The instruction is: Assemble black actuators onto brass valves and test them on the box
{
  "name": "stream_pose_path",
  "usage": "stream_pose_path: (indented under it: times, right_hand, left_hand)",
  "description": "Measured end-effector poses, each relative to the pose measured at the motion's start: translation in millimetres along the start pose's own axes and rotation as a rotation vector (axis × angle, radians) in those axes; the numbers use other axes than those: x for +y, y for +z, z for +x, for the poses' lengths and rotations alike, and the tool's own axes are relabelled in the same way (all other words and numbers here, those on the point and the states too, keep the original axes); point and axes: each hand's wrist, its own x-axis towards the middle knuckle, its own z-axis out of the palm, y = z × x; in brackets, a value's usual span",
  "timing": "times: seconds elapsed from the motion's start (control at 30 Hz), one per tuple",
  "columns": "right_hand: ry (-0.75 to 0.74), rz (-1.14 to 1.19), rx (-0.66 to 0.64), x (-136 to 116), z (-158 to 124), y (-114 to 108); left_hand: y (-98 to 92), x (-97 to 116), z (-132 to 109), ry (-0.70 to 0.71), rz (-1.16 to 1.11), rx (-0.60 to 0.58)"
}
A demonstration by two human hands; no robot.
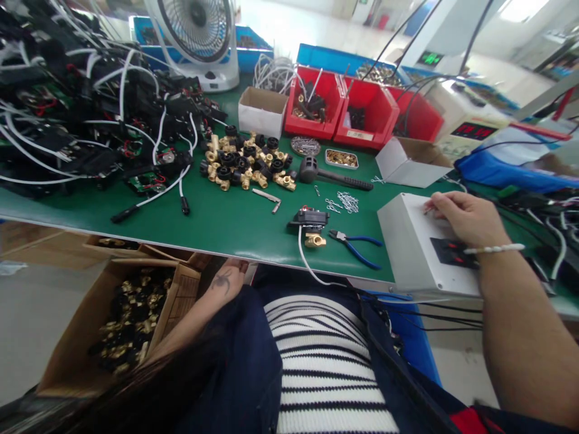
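My right hand [473,220] rests over a grey control box [409,241], its thumb and forefinger closed on a small toggle switch [427,210] on the top face. Down by the table's front edge is my left hand [234,265]; its fingers are mostly hidden there. Between them, a black valve actuator [311,218] sits on a brass valve [315,240], and its white cable [304,256] runs over the edge toward the box. Blue-handled pliers [359,244] lie just right of the valve, touched by neither hand.
Brass valves with black caps [246,160] are heaped mid-table, beside a black hammer [335,176], a hex key [269,198] and metal clips [348,202]. Wired actuators [67,120] pile up at left. Red bins [366,120] and a fan [199,36] stand behind. A carton [167,313] sits below.
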Motion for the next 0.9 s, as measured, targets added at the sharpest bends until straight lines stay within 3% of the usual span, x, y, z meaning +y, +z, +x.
stream_pose_path:
  times: [0.13,0.2,0.3,0.43,0.63,0.9]
  right_hand:
    - [0.000,-0.011,0.007,-1.9,0.4,-0.3]
    - [-0.009,-0.008,0.008,-2.4,0.3,-0.6]
    - [-0.022,0.000,0.000,-3.1,-0.3,-1.0]
    - [-0.039,0.009,-0.011,-3.5,-0.9,-1.5]
    - [-0.054,0.008,0.032,3.2,-3.0,-10.5]
    - [-0.027,-0.019,0.251,21.4,-24.9,-32.1]
  left_hand:
    - [-35.6,17.9,-18.6,0.161,-0.105,-0.285]
    - [-49.8,39.1,-20.4,0.238,-0.181,-0.299]
    - [-56.1,70.7,-9.1,0.258,-0.230,-0.066]
    - [-29.8,99.9,15.7,0.290,-0.163,0.269]
    - [22.9,122.2,35.0,0.334,-0.063,0.439]
    - [38.6,120.6,35.7,0.429,-0.045,0.656]
